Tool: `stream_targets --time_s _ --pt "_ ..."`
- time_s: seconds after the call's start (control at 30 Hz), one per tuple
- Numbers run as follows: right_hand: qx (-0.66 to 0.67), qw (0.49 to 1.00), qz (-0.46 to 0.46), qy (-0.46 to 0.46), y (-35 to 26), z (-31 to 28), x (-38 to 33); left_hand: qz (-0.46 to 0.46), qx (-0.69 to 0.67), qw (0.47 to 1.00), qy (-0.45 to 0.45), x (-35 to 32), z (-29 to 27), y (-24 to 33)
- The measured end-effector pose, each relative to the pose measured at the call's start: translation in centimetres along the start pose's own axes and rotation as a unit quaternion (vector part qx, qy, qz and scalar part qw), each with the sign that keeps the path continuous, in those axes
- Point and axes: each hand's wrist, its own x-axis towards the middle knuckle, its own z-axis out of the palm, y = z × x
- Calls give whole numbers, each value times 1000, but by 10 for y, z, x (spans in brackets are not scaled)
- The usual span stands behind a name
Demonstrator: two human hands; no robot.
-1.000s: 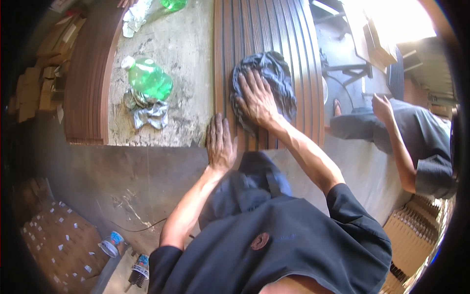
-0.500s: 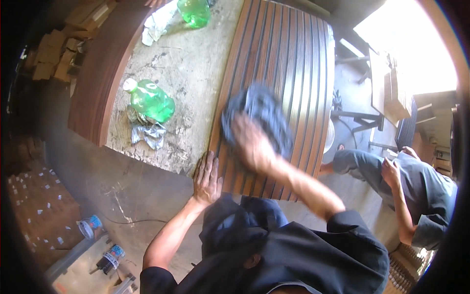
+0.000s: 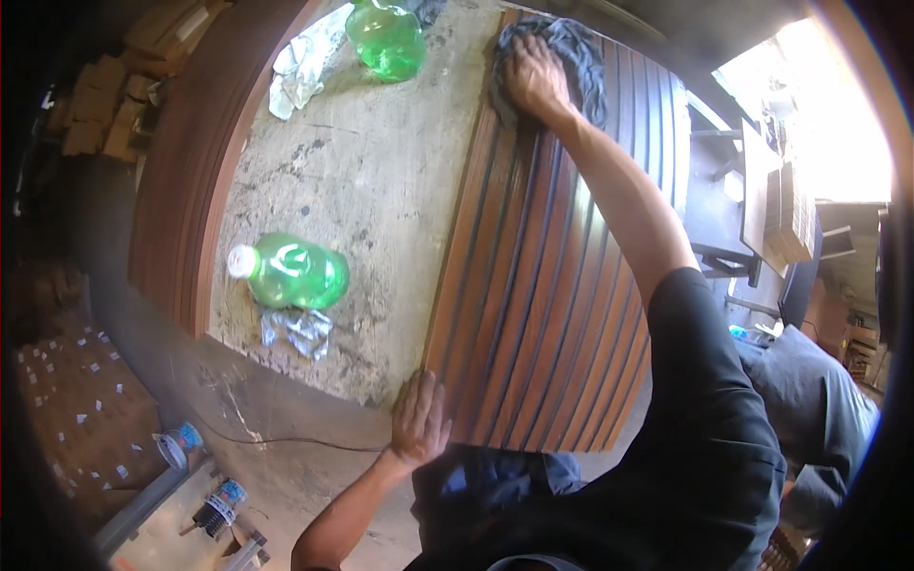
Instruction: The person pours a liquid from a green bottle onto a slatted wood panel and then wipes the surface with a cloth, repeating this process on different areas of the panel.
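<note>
My right hand (image 3: 540, 78) holds a bunched dark grey cloth (image 3: 586, 71) down against the far end of a brown slatted panel (image 3: 533, 314), its fingers pressed onto the fabric. Dark grooves run lengthwise between the panel's slats. At the panel's near left corner rests my left hand (image 3: 421, 419), open, with its fingers stretched out along the edge. The panel lies on a worn, stained tabletop (image 3: 371, 209). A green plastic bottle (image 3: 297, 271) with a white cap lies on its side there, over a crumpled silvery wrapper (image 3: 297, 330).
Another green bottle (image 3: 386, 40) and a crumpled white cloth (image 3: 303, 71) lie farther back. Brown boards (image 3: 181, 190) are stacked along the table's left side. A person in grey clothes (image 3: 824, 409) is at the right. A cable (image 3: 295, 441) crosses the floor.
My right hand has slid the cloth from the panel's middle to its far end, and that arm is now stretched out. My left hand stays at the near corner.
</note>
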Motion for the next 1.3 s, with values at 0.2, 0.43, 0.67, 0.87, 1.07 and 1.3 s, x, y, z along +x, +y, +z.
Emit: stream_targets --time_s 0.2,0.43,0.67,0.87,1.07,1.3 --pt "-51 996 42 63 28 50 66 14 34 999 11 -3 1 -4" --pt "55 997 -47 -21 -49 -29 -70 15 28 999 17 -1 3 -3" --pt "96 966 -18 -238 -214 -246 -355 -40 3 997 69 8 -5 6" --pt "71 961 51 -264 -228 -315 -396 -85 45 995 29 71 -2 17" --pt "12 986 62 -153 -99 -191 -231 -81 102 991 -18 52 5 0" --pt "-44 991 130 -6 111 -52 -31 -98 91 988 -75 58 -4 14"
